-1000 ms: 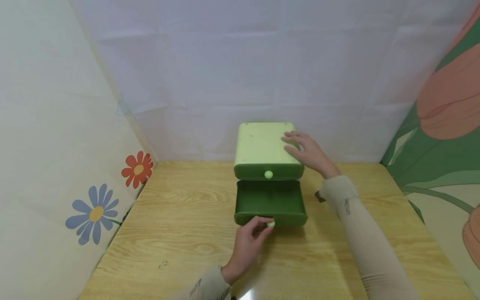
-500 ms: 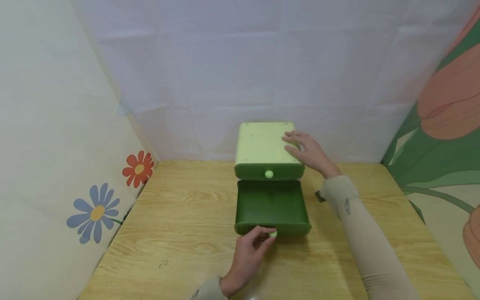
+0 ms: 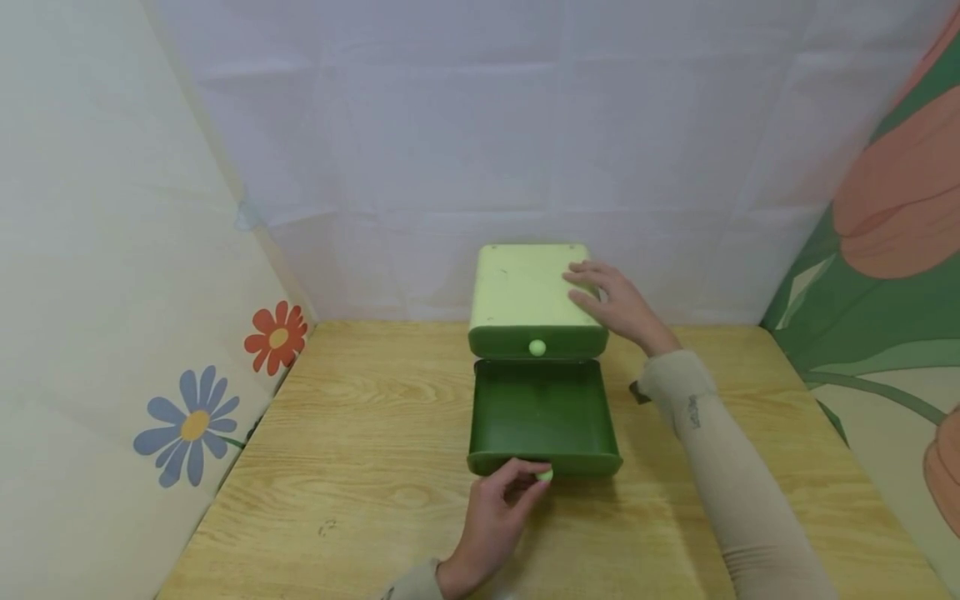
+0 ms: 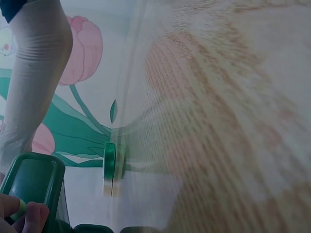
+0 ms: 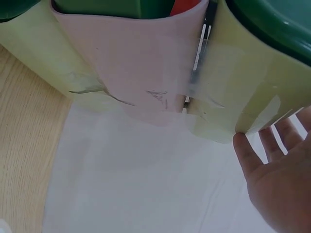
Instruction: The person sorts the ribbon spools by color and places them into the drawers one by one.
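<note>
A small cabinet with a light green top (image 3: 521, 287) and dark green drawer fronts stands against the back wall. Below its top drawer front (image 3: 498, 342), a dark green drawer (image 3: 540, 408) is pulled far out, with its bare floor showing. My left hand (image 3: 486, 523) pinches the round light green knob (image 3: 546, 474) of that drawer between thumb and fingers. The left wrist view shows fingertips around the knob (image 4: 20, 209). My right hand (image 3: 621, 308) rests with spread fingers on the right edge of the cabinet top; the right wrist view shows its fingers (image 5: 247, 153) against the light green casing.
In the right wrist view a pink casing (image 5: 141, 63) sits between two light green ones, with something red (image 5: 183, 6) inside. Wood-grain table (image 3: 360, 450) surrounds the cabinet. A white back wall (image 3: 450, 142) and flower-printed side walls (image 3: 90, 275) enclose it.
My left hand has drawn the drawer farther out toward me by its knob, mostly in the first half second. The right hand has stayed on the cabinet top.
</note>
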A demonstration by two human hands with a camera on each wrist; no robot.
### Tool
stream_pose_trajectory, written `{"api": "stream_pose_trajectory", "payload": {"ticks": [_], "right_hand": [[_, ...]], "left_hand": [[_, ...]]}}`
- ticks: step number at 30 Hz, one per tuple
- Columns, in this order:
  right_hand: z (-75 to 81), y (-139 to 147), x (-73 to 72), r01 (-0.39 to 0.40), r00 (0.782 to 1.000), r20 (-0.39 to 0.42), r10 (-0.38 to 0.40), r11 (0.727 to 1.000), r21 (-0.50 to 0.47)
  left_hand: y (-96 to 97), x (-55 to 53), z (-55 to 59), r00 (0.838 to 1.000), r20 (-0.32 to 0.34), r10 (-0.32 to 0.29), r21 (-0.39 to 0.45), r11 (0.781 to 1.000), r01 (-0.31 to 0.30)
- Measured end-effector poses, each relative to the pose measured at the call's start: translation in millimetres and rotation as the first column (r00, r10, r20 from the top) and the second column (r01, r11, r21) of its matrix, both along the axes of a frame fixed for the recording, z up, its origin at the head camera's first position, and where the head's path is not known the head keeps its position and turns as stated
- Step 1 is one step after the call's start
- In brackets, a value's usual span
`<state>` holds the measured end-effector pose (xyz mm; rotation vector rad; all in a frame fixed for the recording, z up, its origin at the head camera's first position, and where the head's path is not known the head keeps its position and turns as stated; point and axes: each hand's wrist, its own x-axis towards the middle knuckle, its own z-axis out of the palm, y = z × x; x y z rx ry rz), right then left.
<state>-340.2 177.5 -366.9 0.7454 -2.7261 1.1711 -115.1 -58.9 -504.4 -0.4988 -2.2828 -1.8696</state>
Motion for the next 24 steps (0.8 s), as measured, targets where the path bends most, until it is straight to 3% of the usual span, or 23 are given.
{"api": "stream_pose_trajectory", "payload": {"ticks": [7,14,19,24], "right_hand": [[-3.1,2,1.7,0.003,1.0,0.013,-0.003,1.0,-0.021],[-17.7,30,15.0,0.091,0.994,0.065,-0.086,0.992,-0.09],[-42.9,72,37.6,0.075,0.987,0.137,-0.082,0.996,0.058],[-73.3,110,60.0,0.094,0.972,0.191,-0.137,0.972,0.217]], "left_hand": [[-2.5,1.4,-1.7,1.0,0.014,-0.006,0.003,1.0,0.006],[-2.9,4.4,-3.9,1.0,0.028,0.005,0.007,1.0,-0.005],[-2.6,4.3,-2.6,1.0,0.03,-0.007,0.013,1.0,0.006],[-2.6,3.5,-2.2,0.999,0.041,-0.008,0.016,1.0,0.007]]}}
